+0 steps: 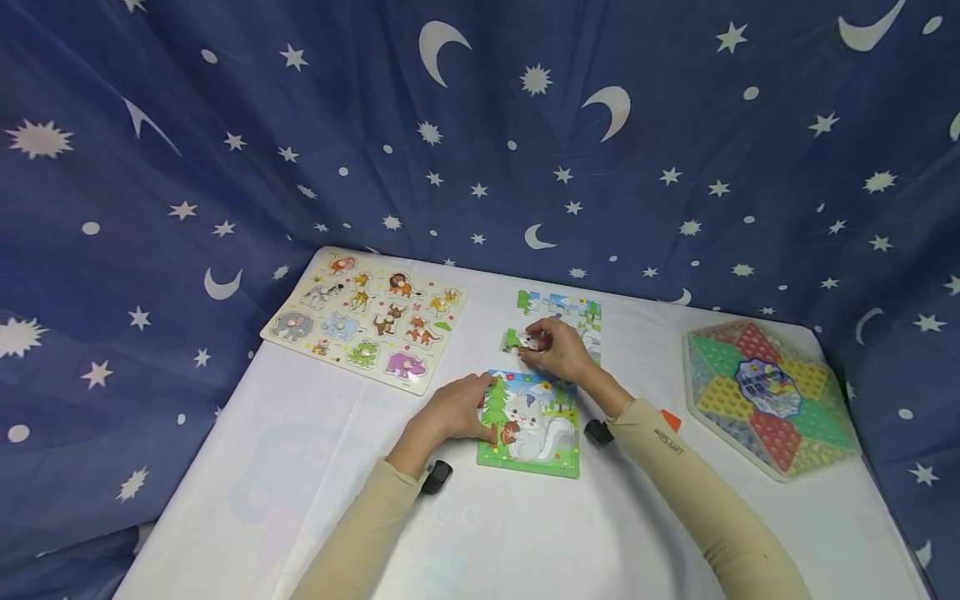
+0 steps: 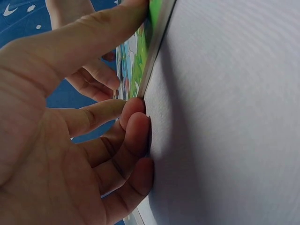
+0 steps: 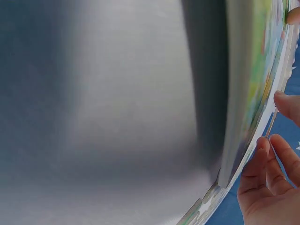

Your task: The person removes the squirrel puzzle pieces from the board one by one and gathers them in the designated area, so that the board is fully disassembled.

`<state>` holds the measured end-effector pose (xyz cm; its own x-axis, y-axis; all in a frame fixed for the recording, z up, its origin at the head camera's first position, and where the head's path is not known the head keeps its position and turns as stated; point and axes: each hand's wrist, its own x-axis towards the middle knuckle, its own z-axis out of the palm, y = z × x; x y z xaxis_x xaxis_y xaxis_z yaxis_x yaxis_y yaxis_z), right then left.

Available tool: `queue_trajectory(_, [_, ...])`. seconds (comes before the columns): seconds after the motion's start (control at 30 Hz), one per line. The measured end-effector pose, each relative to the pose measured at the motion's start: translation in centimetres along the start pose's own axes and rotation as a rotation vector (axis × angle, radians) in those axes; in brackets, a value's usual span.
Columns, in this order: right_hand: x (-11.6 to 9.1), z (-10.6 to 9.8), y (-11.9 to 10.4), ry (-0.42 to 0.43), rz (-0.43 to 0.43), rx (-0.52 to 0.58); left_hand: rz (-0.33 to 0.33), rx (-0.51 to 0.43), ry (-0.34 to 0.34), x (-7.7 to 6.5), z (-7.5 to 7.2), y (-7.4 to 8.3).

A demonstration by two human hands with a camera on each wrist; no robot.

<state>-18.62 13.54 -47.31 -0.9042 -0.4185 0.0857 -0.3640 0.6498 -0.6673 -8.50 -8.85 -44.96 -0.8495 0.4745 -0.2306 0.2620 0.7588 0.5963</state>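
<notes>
A squirrel jigsaw puzzle (image 1: 540, 437) in a green-edged square tray lies flat on the white table. My left hand (image 1: 453, 408) holds its left side; in the left wrist view the thumb (image 2: 108, 28) lies over the green border and the curled fingers (image 2: 136, 133) meet the edge and tablecloth. Beyond the tray, my right hand (image 1: 562, 350) pinches a puzzle piece (image 1: 513, 340) with green and grey print. That piece shows edge-on between thumb and fingers in the right wrist view. Other jigsaw pieces (image 1: 573, 305) lie behind and beside the right hand, which partly hides them.
An animal peg puzzle board (image 1: 382, 304) lies at the back left. To the right sits a hexagonal clear box (image 1: 768, 400) with coloured triangles. Something orange (image 1: 671, 420) shows partly beside the right forearm. A dark blue star-and-moon curtain (image 1: 480, 150) hangs behind the table.
</notes>
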Motion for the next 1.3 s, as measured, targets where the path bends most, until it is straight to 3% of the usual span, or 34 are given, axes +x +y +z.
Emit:
queue_trajectory(0.27, [0.7,-0.3,0.5,0.004,0.094,-0.003,-0.021,0.006,-0.016,0.0,0.2,0.1])
queue_trajectory(0.67, [1.5,-0.6,1.3,0.003,0.161,0.028,-0.016,0.013,-0.021,0.0,0.4,0.2])
queue_trajectory(1.3, [2.2,-0.7,1.3,0.004,0.197,0.036,-0.003,0.014,-0.003,0.0,0.1,-0.1])
